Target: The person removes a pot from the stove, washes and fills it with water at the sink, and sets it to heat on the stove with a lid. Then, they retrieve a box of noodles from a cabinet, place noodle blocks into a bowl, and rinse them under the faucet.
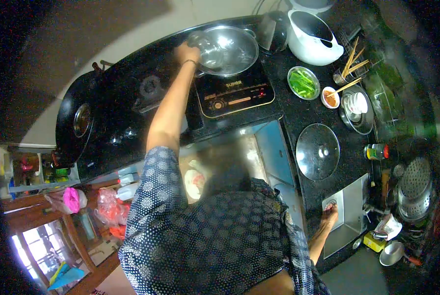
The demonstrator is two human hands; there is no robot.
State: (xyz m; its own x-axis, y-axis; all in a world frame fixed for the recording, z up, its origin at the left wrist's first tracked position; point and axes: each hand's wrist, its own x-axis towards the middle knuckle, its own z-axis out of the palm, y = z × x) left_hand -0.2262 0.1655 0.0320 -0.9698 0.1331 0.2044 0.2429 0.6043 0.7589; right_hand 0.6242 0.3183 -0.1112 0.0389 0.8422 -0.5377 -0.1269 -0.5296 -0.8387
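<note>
At the left side of the pan [235, 53], left hand [186, 52]: fingers apparently bent round a clear vessel [198, 40]; the edges are blurred, and whether the vessel is level or tipped cannot be told.
Over the sink [348, 219], right hand [331, 212]: reached low, with fingers curled; whether anything is pinched cannot be told.
Vessel: held at the pan's near-left edge; a firm hold is judged best, with any tipping done low and slowly, so that splashing is limited.
Left wrist: best held outside the pan's edge, since heat may be met there.
Pan: set on the hob [237, 105], with its inside uncovered; knocks from the vessel are best avoided, as the pan could be shifted.
Hob: a red light [262, 94] is shown on its panel; the metal should be treated as hot.
Lid [318, 151]: laid on the counter, knob up, between hob and sink.
Greens [303, 83]: held in a bowl right of the hob.
Sauce [331, 98]: seen in a small dish just beside the greens.
</note>
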